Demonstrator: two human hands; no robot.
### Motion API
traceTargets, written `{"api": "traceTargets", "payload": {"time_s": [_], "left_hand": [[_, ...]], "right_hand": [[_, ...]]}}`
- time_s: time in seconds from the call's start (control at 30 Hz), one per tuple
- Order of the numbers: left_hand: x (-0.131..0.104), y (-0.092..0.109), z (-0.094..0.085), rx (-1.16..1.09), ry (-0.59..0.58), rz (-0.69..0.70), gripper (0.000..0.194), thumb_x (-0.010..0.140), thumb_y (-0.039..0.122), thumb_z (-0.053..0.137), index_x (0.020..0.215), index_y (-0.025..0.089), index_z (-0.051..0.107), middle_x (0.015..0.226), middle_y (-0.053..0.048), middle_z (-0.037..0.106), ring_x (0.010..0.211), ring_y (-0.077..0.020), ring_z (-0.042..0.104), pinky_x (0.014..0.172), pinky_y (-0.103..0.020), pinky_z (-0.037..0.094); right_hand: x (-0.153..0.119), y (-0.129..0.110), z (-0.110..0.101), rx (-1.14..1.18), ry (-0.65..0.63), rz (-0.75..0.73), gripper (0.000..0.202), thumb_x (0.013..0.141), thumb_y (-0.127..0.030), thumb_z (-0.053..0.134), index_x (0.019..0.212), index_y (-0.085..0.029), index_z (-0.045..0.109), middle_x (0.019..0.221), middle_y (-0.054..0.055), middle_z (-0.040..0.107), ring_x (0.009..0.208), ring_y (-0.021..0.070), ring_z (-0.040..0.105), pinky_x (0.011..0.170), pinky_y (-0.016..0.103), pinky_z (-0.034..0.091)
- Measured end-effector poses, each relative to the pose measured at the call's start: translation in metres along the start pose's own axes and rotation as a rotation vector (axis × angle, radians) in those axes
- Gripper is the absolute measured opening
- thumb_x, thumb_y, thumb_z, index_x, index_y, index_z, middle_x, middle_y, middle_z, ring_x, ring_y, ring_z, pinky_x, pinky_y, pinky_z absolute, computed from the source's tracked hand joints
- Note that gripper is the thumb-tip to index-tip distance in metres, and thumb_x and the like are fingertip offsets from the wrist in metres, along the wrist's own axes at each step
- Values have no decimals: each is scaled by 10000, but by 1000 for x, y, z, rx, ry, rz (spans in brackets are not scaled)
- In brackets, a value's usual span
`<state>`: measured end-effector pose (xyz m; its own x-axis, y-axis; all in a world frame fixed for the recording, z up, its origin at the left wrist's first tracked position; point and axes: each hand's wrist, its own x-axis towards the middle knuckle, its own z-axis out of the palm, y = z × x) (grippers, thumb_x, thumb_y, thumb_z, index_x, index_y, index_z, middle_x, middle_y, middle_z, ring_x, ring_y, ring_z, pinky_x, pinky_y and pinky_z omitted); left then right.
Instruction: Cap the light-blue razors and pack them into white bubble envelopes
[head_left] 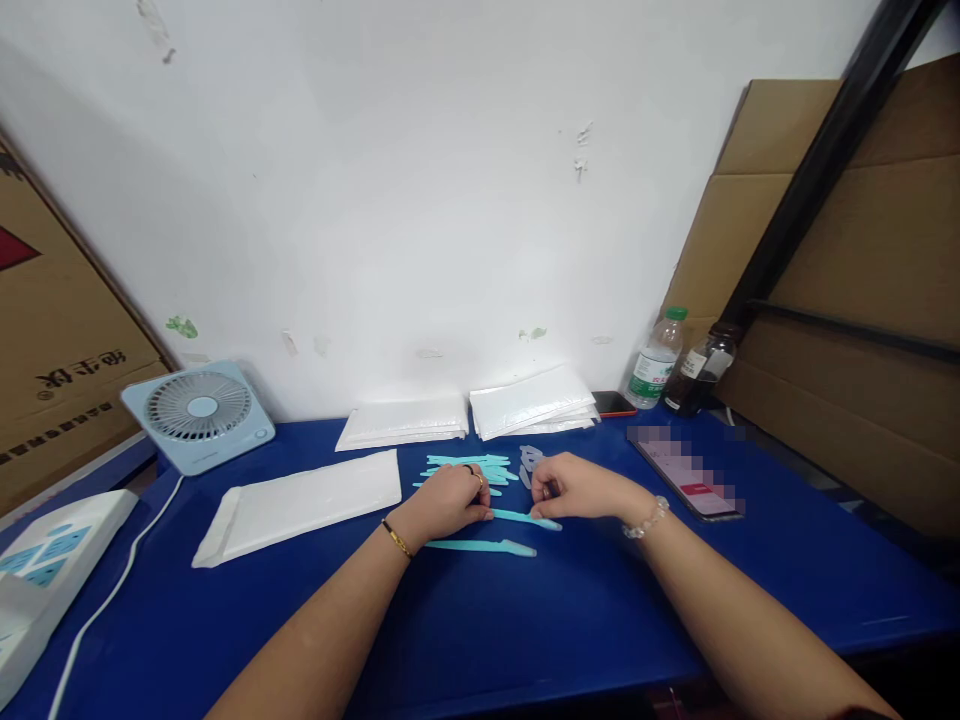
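Observation:
My left hand [454, 500] pinches the handle of a turquoise eyebrow razor [512, 515] between thumb and fingertips. At the blade end of the same razor, which carries a pale clear cap [549, 523], my right hand [566, 487] has its fingers closed. A second capped eyebrow razor [480, 546] lies on the blue table just in front of my left hand. Behind that hand is a loose pile of turquoise eyebrow razors [469, 465], partly hidden by it. Several small translucent caps [530, 458] lie beside my right fingers.
A white padded mailer [307, 505] lies at left, with mailer stacks [405, 420] [532, 402] along the wall. A fan [199, 410], cable [120, 590] and power strip [60, 570] occupy the left. Right are phones [694, 475] [615, 403], a water bottle [658, 362] and a dark bottle [697, 378].

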<state>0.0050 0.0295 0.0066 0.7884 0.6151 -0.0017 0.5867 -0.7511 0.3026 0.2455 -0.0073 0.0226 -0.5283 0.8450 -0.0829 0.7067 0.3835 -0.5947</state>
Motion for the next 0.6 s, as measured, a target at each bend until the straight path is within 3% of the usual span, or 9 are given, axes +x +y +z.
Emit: {"api": "traceTargets", "payload": {"time_s": [0.07,0.13,0.33,0.47,0.53,0.6], "left_hand": [[0,0,0,-21,14,-32,196,820,366,589,790,184,654,863,-35,626,766,-165,580,666,-259,378],[0,-2,-1,-49,40,-59,203,832,363,568,783,182,648,835,-31,634,743,-161,578,644,-254,375],[-4,-12,-12,-31,171,-163,202,829,351,554,755,182,637,854,-40,650,758,-170,582,670,-263,386],[-11,-16,-20,-92,284,-244,298,766,459,613,915,201,624,921,-38,632,851,-198,583,706,-274,410],[-15,-12,-22,-138,212,-185,371,712,506,654,937,212,629,951,-29,621,852,-193,579,689,-264,412],[-19,-6,-21,-158,46,-98,414,627,526,716,900,221,655,918,-19,622,798,-182,575,626,-251,397]], "right_hand": [[0,-2,0,-5,-72,5,247,682,-402,713,725,-166,652,666,-2,599,577,118,507,506,223,350],[1,-1,1,-35,-53,-6,232,712,-393,689,699,-166,640,643,-10,574,554,107,477,499,225,330],[6,17,-1,-7,128,50,230,757,-369,636,668,-157,625,642,1,591,564,114,491,518,228,336],[7,24,-7,-24,336,144,236,731,-386,653,770,-154,661,728,32,640,639,144,548,577,242,380],[6,20,-7,-50,364,121,243,724,-388,659,808,-160,672,783,40,648,682,153,558,605,248,389],[4,10,-6,-39,301,56,223,754,-382,633,799,-169,679,785,35,646,682,148,554,610,248,390]]}}
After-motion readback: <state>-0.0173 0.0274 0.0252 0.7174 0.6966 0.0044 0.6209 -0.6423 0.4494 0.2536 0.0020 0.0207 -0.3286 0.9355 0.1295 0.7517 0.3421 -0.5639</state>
